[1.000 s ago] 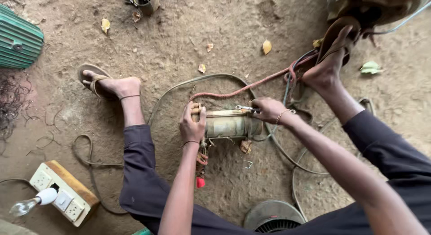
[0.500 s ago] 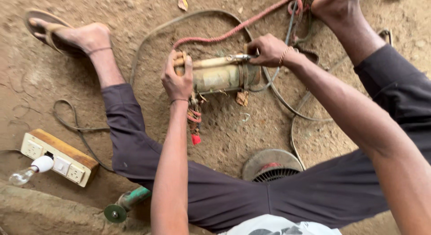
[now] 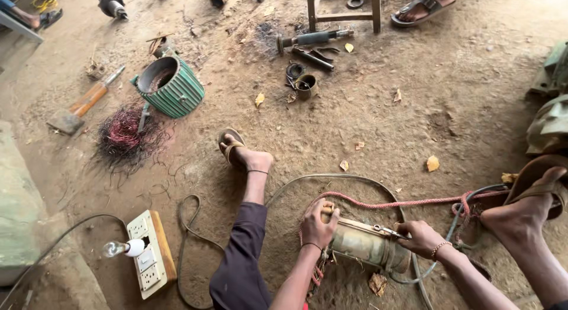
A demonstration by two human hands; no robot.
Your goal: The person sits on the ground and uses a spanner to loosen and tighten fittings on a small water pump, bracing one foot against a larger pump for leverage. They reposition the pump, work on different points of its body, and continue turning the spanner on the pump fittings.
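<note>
Cylindrical motor body [image 3: 368,245] lies on dirt floor [image 3: 414,108] between the legs, left hand [image 3: 318,224] on its left end, right hand [image 3: 421,238] on its right end. Socket board [image 3: 151,252] with bulb [image 3: 118,248] far left. Stator housing [image 3: 170,85] behind, wire tangle [image 3: 124,135] just left of it. Stool legs [image 3: 343,11] at the back.

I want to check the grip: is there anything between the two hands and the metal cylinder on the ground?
Nothing visible. The left hand grips one end of the metal cylinder directly; the right hand rests on its other end, holding a small metal tool against its top.
</note>
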